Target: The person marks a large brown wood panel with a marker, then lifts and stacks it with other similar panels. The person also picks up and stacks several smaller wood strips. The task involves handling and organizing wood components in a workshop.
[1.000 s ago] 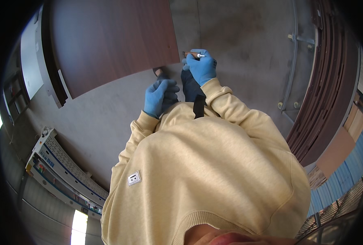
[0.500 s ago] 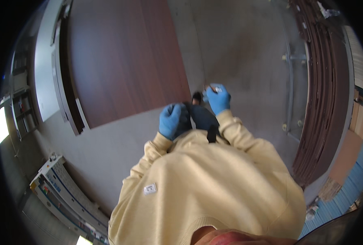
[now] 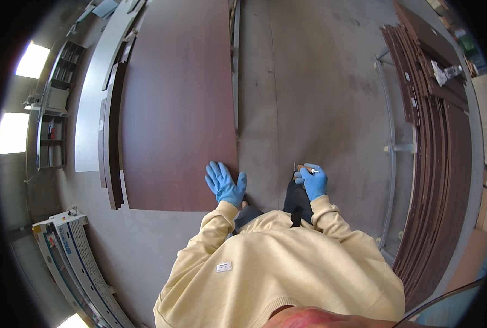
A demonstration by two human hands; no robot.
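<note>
Reddish-brown panel (image 3: pixel 178 109) lies beneath the spread left hand (image 3: pixel 225 186).

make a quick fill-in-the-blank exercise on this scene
1. The left hand is over the near ___-hand corner of the large brown panel.
2. The right hand holds a small object, partly brown and partly ___.
3. Both gloves are ___.
4. The stacked boards lie on the picture's ___ side.

Missing words: right; white; blue; right
</note>
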